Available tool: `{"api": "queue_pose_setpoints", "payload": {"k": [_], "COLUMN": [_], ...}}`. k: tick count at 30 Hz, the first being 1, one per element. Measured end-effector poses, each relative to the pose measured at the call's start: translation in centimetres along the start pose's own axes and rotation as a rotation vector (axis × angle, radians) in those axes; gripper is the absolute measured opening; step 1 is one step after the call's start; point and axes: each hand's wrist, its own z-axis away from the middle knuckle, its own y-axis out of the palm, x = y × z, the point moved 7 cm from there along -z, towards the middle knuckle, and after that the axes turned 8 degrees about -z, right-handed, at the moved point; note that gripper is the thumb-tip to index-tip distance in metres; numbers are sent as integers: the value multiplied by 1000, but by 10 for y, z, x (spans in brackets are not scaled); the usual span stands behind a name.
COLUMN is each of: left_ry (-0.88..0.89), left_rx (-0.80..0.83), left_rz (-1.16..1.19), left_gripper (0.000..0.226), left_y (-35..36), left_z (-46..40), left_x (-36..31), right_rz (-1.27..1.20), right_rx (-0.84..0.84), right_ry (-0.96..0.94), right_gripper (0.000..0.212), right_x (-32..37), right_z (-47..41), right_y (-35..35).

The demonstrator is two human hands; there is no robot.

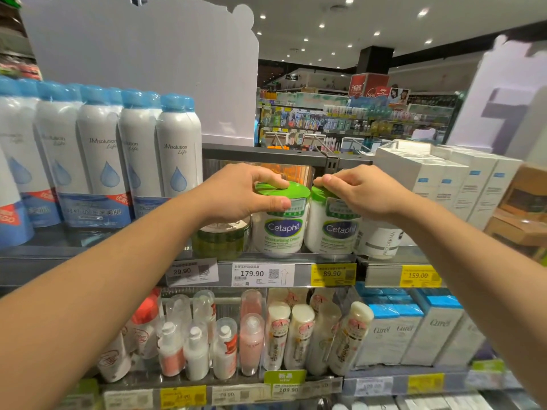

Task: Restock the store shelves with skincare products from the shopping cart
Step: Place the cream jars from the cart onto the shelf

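Note:
Two white Cetaphil jars with green lids stand side by side on the upper shelf [266, 257]. My left hand [239, 193] grips the lid of the left Cetaphil jar [282, 229], fingers over the top and thumb on the front. My right hand [361, 192] grips the lid of the right Cetaphil jar [333, 232] from above. Both jars rest on the shelf above the 179.90 price tag [263, 273]. The shopping cart is out of view.
A green glass jar [220, 239] sits left of the Cetaphil jars, and a white Bioderma bottle [381, 241] right of them. Tall blue-capped spray cans [174, 149] fill the left; white boxes [461, 184] stack at right. The lower shelf holds small bottles [251, 338] and Curel boxes [414, 332].

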Motion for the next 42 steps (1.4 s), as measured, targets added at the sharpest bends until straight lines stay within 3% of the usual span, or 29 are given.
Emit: {"api": "queue_pose_setpoints", "payload": {"k": [8, 14, 24, 27, 42], "left_ry": [-8, 19, 80, 98, 260], "left_rx": [-4, -69, -212, -242, -287], "left_rz": [28, -3, 138, 184, 597], "left_gripper": [51, 49, 46, 47, 34], "left_y": [4, 4, -10, -12, -3], "left_z": [2, 9, 35, 47, 91], "left_x": [1, -2, -17, -21, -20], "right_rz": [-41, -106, -52, -35, 48], "right_rx": [-52, -110, -624, -684, -801], "right_ry": [9, -41, -405, -473, -308], "right_gripper": [43, 53, 38, 34, 32], "right_x": [-1, 3, 39, 44, 50], "right_z": [4, 8, 38, 50, 122], "right_y": [4, 4, -2, 8, 47]}}
